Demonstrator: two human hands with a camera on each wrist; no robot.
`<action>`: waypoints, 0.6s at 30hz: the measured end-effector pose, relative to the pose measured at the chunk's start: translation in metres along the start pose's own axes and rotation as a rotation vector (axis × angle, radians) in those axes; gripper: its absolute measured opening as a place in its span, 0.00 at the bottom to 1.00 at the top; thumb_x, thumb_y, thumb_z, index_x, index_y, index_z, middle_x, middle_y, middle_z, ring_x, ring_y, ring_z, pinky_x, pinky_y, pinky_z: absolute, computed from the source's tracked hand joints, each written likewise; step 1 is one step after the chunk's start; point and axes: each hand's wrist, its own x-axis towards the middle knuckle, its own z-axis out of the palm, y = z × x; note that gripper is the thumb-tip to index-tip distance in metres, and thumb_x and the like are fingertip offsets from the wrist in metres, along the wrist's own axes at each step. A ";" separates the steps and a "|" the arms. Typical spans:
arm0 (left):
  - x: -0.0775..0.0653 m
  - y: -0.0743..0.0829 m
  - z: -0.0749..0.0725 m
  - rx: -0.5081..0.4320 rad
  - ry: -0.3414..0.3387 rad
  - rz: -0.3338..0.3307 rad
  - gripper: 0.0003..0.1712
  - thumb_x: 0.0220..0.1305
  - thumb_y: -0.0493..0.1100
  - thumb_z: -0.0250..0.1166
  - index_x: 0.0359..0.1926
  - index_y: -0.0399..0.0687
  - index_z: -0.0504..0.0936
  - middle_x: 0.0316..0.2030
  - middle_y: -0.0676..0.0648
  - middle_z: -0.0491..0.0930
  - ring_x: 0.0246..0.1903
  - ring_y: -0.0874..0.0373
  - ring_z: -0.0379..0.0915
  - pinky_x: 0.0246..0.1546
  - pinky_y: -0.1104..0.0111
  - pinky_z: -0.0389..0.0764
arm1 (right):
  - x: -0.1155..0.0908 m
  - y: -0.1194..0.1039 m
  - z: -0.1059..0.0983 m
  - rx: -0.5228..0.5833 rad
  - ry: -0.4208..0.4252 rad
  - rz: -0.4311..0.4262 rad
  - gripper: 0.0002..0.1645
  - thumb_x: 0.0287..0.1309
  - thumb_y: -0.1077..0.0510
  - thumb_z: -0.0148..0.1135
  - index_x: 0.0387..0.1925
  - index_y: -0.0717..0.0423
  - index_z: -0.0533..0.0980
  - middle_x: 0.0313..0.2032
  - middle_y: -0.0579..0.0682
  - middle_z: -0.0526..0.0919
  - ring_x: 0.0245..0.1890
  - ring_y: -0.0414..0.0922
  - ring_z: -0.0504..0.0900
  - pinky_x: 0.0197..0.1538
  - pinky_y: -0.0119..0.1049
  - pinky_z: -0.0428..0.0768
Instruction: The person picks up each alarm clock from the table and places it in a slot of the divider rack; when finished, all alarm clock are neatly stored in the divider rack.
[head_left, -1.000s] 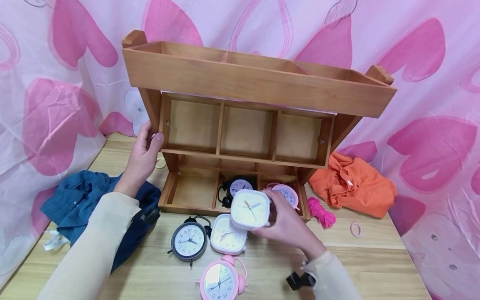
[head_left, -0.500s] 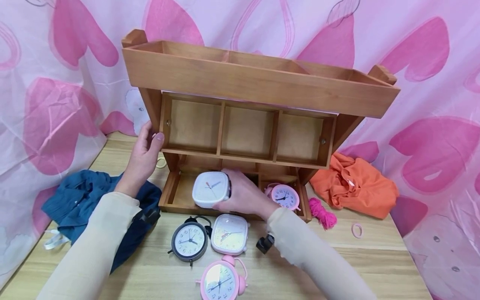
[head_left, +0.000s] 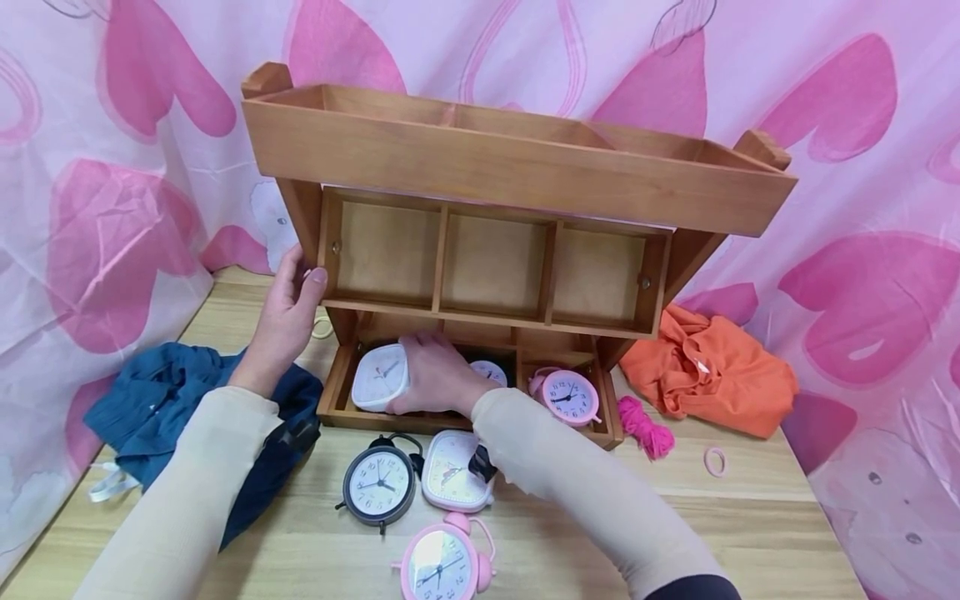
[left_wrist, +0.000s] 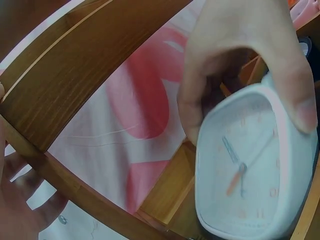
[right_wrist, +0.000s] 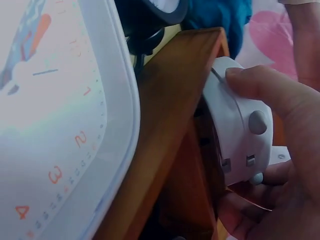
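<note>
My right hand [head_left: 442,375] grips a white square alarm clock [head_left: 380,377] by its side, low in the left compartment of the bottom tray of a wooden shelf [head_left: 517,171]. In the left wrist view the fingers and thumb straddle the clock's body [left_wrist: 245,165], its face turned to the camera. My left hand [head_left: 283,321] holds the left side of the shelf's middle tray. Behind the right hand, a black alarm clock [head_left: 489,372] is partly hidden in the middle compartment. A pink alarm clock [head_left: 570,397] leans in the right compartment.
In front of the shelf lie a black clock [head_left: 378,483], another white clock [head_left: 448,475] under the right forearm, and a pink clock [head_left: 438,567]. Blue cloth [head_left: 172,392] is at left; orange cloth [head_left: 705,371], pink yarn [head_left: 645,427] and a pink ring [head_left: 715,462] are at right.
My right hand has carried the white clock left, from over the front of the tray down into the bottom left compartment. The left hand has stayed on the shelf.
</note>
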 end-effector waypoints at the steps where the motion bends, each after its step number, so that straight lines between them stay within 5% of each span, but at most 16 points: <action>1: 0.000 0.000 0.000 0.001 -0.002 -0.002 0.33 0.77 0.53 0.46 0.77 0.61 0.48 0.74 0.45 0.54 0.72 0.44 0.53 0.70 0.43 0.60 | 0.002 -0.001 0.001 -0.023 -0.008 0.006 0.58 0.37 0.31 0.75 0.65 0.59 0.65 0.59 0.53 0.73 0.61 0.49 0.70 0.71 0.38 0.65; 12: 0.000 -0.001 0.000 0.013 -0.001 -0.019 0.33 0.77 0.54 0.46 0.77 0.62 0.47 0.74 0.44 0.54 0.72 0.44 0.52 0.71 0.43 0.59 | 0.009 -0.008 0.007 -0.086 -0.117 0.125 0.60 0.41 0.26 0.72 0.69 0.53 0.63 0.68 0.50 0.68 0.69 0.52 0.60 0.73 0.49 0.61; 18: 0.000 -0.002 0.001 0.026 -0.003 -0.019 0.34 0.77 0.54 0.46 0.78 0.61 0.47 0.74 0.44 0.53 0.72 0.44 0.52 0.71 0.43 0.59 | 0.000 0.003 0.002 -0.046 -0.159 0.066 0.50 0.50 0.33 0.70 0.69 0.51 0.66 0.66 0.48 0.73 0.69 0.52 0.63 0.72 0.49 0.61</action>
